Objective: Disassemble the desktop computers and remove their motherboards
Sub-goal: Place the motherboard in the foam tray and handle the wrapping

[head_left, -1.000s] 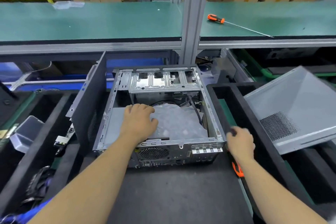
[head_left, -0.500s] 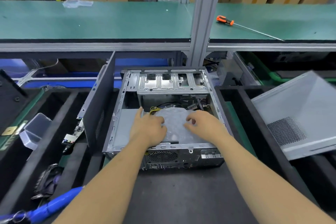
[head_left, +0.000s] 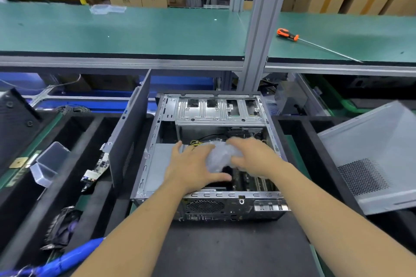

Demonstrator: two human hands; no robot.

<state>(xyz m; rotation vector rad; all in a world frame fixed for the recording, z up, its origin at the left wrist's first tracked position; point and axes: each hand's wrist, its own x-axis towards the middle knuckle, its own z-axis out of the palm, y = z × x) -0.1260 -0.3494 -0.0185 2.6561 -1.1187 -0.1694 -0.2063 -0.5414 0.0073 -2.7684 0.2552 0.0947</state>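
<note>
Your desktop case (head_left: pixel 209 155) sits open at frame centre, its side panel (head_left: pixel 369 155) already off at the right; your left hand (head_left: pixel 193 168) and right hand (head_left: pixel 252 157) both clutch the crumpled plastic sheet (head_left: pixel 221 155) inside it; the motherboard (head_left: pixel 252 181) shows beneath, not yet removed; cables (head_left: pixel 198 142) remain too, I judge.

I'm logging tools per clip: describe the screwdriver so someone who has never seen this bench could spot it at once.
Start at the long green shelf running across the top of the view, above the open computer case. Just right of the upright aluminium post that splits it lies the screwdriver. It is the only tool there: an orange and black handle with a long thin shaft pointing right.
</note>
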